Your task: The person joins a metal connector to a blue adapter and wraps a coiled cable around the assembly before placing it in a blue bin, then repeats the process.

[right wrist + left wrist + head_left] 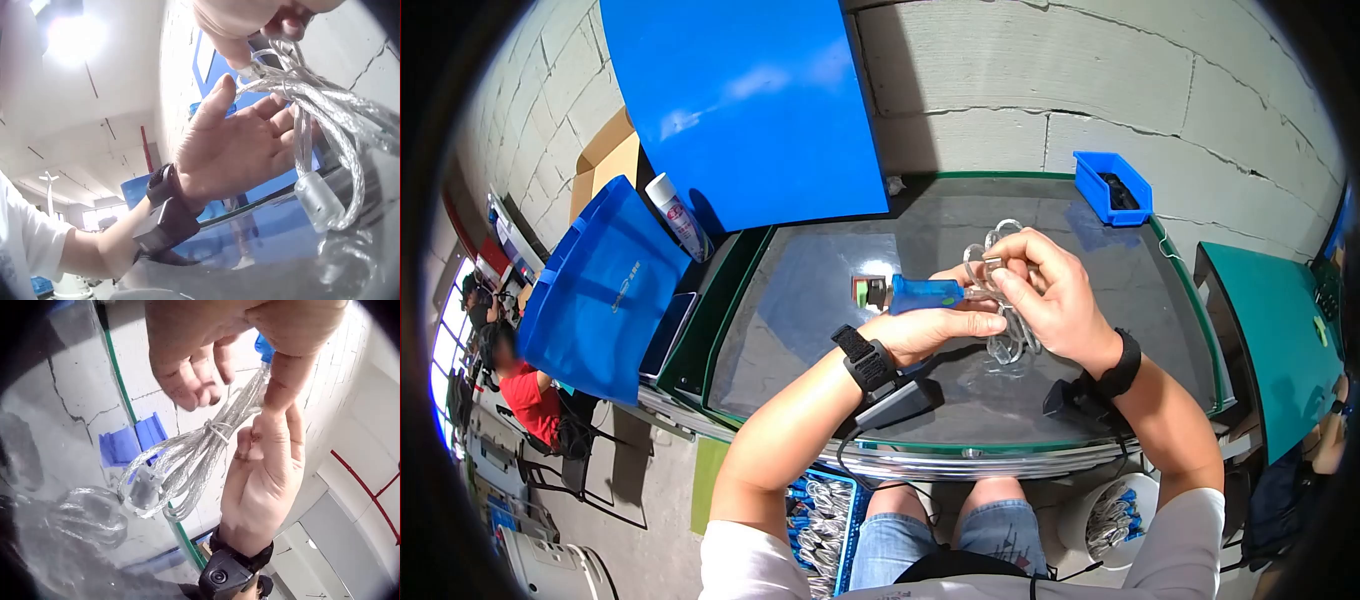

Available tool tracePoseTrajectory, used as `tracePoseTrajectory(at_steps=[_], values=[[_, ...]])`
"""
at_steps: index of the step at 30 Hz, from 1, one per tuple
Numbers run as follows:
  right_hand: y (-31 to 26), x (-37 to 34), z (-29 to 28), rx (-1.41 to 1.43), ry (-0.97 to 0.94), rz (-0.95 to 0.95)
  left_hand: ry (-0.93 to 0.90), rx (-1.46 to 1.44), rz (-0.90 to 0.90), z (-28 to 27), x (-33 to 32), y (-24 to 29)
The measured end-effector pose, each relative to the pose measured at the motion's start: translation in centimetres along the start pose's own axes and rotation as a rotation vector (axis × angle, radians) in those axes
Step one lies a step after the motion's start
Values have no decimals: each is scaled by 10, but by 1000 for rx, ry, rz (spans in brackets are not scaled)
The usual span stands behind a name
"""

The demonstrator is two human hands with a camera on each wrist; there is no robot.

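Observation:
A coiled adapter cable (pixel 1012 338) in clear, silvery braid runs between the two hands above the dark table mat. Its blue connector housing (pixel 928 294) lies between the thumb and fingers of my left hand (pixel 930 328), dark end toward the left. The right hand (pixel 1055 295) pinches the metal plug (pixel 253 70) at the cable's other end, thumb against fingertips. A thin tie (pixel 217 431) binds the coil. From the loops hangs a clear block (pixel 320 200), and the left palm (pixel 231 153) faces the right wrist camera.
Behind the mat on the right stands a small blue bin (pixel 1142 203) with dark contents. A spray can (pixel 678 216) and large blue bin (pixel 600 300) are at the left. Below, a blue crate (pixel 856 520) and white bucket (pixel 1078 520) hold similar cables. Someone in red (pixel 533 408) sits farther left.

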State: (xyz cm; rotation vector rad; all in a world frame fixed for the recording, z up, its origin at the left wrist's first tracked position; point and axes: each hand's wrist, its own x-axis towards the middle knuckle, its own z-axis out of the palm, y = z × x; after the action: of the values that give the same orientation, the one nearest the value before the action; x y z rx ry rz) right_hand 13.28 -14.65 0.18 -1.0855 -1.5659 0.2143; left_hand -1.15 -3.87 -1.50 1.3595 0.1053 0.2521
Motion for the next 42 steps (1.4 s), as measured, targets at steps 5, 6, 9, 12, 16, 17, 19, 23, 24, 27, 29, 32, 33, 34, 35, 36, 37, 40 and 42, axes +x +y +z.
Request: tracePoseTrajectory(at_steps=[5, 6, 9, 12, 16, 17, 19, 23, 24, 27, 29, 32, 33, 34, 35, 36, 37, 40, 42], values=[[11, -1, -1, 460, -13, 221, 32, 15, 19, -3, 1, 1], [7, 0, -7, 463, -59, 259, 3, -30, 49, -1, 0, 3], [2, 1, -14, 295, -51, 272, 50, -59, 69, 0, -2, 3], [-5, 1, -10, 288, -58, 184, 31, 3, 61, 1, -2, 4], [4, 0, -12, 123, -34, 240, 49, -16, 10, -3, -3, 2], [5, -1, -12, 123, -35, 240, 47, 11, -8, -3, -3, 3], [7, -2, -12, 286, 14, 322, 51, 31, 3, -3, -4, 3], [-6, 0, -10, 266, 9, 297, 82, 142, -27, 2, -5, 5], [-3, -1, -8, 221, -2, 270, 82, 141, -28, 2, -5, 5], [-1, -1, -11, 137, -5, 272, 84, 151, -6, 3, -6, 6], [0, -2, -14, 231, -16, 308, 96, 83, 8, 4, -8, 9], [6, -4, -11, 292, -2, 177, 88, 5, 59, 2, -8, 9], [8, -4, -12, 293, -4, 177, 90, 4, 60, 1, -8, 9], [10, -4, -14, 311, -34, 146, 87, -20, 85, 0, -8, 9], [11, -4, -16, 329, -64, 116, 84, -45, 110, -1, -8, 9], [12, -3, -16, 330, -66, 116, 75, -23, 131, -5, -7, 8], [13, -3, -17, 365, -87, 129, 76, -23, 132, -5, -8, 8], [18, -2, -19, 411, -129, 132, 119, -14, 142, -5, -10, 10], [21, -1, -20, 419, -148, 122, 132, -17, 147, -4, -11, 10]])
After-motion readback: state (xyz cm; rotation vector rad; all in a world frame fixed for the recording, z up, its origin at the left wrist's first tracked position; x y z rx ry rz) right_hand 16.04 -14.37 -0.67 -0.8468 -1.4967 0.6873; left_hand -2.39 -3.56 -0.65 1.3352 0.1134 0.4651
